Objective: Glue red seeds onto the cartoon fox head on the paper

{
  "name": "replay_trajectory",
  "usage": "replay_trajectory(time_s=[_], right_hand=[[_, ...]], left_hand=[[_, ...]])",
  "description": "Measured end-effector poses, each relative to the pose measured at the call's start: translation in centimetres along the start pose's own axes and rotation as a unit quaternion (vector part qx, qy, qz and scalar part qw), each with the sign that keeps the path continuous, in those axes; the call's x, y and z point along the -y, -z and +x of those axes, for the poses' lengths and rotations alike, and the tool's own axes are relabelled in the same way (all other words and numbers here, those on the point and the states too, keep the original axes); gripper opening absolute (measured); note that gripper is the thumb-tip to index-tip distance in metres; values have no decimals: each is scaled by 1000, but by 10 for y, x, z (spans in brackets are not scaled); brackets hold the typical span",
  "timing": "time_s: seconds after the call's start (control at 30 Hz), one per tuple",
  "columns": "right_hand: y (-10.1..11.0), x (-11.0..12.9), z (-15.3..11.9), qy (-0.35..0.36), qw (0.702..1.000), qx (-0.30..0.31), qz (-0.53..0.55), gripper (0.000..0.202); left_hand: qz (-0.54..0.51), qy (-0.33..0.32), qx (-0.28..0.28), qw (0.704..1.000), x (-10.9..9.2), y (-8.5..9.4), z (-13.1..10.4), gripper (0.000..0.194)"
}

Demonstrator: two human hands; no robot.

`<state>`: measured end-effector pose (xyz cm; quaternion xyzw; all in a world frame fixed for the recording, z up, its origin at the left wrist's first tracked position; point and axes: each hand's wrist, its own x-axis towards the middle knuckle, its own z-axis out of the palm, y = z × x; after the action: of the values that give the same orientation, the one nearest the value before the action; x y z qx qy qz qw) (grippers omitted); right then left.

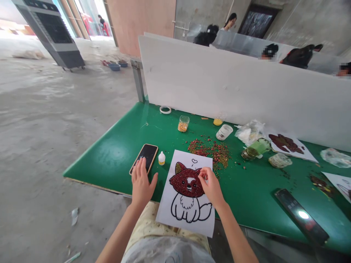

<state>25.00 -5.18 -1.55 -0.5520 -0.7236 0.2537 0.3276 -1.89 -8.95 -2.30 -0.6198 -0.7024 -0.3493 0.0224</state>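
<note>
My left hand [142,182] lies with its fingers stretched out, fingertips over the lower part of a phone [146,155] with a dark screen. On the paper with a fox drawing [189,223], my right hand [210,184] has thumb and forefinger pinched together at the fox's right-side ear. Whatever sits between those fingertips is too small to make out. Dark red beads or seeds cover the fox's head, greenish ones fill its left-side ear, and its body is bare outline. Between phone and paper stands a small white glue bottle [161,158].
Loose red and green seeds [210,150] are scattered behind the paper. Farther back are a cup of orange kernels [183,124], a tape roll [165,109] and a tipped jar [224,132]. A white partition [219,80] borders the green table [109,153]. A dark device [300,215] lies right.
</note>
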Motion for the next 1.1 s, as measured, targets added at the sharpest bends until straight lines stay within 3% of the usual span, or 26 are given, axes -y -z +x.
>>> replay_trajectory(time_s=[0.07, 0.27, 0.37, 0.43, 0.5, 0.6, 0.73, 0.8, 0.87, 0.9, 0.97, 1.03, 1.07, 1.1], right_hand=[[6, -5, -10, -16, 1000, -19, -4, 14], [21, -11, -45, -66, 995, -77, -5, 17], [24, -12, -57, -91, 992, -91, -3, 15], [21, -9, -60, -85, 992, -89, 5, 15], [16, -2, -59, -39, 997, -71, 20, 23], [7, 17, -49, 69, 996, -33, 49, 46], [10, 40, -24, 171, 984, -13, 49, 46], [18, 45, -10, 204, 978, -21, 45, 42], [28, 47, 2, 224, 974, -21, 19, 37], [33, 48, 8, 225, 974, -18, 3, 35], [42, 49, 17, 203, 978, -14, -37, 33], [49, 51, 24, 165, 982, -8, -89, 32], [52, 52, 27, 150, 982, -1, -115, 31], [54, 54, 30, 143, 980, 9, -139, 30]], left_hand=[[-58, -18, 36, 997, -6, -6, 11, 74], [-181, 65, 79, 978, -12, -28, 38, 76], [-221, 118, 66, 966, -17, -24, 44, 71], [-295, 158, 67, 940, -31, -15, 45, 73], [-438, 206, 104, 869, -53, -4, 43, 80], [-575, 282, 225, 734, -88, 6, 37, 77], [-634, 313, 325, 628, -116, 3, 35, 65], [-648, 313, 346, 602, -120, 0, 39, 59], [-627, 288, 373, 621, -119, -1, 47, 56], [-590, 261, 391, 657, -117, 0, 51, 55], [-453, 174, 397, 779, -112, 3, 59, 52], [-266, 50, 324, 907, -104, 7, 66, 38], [-181, -5, 284, 942, -101, 8, 69, 31], [-113, -41, 260, 958, -98, 9, 72, 26]])
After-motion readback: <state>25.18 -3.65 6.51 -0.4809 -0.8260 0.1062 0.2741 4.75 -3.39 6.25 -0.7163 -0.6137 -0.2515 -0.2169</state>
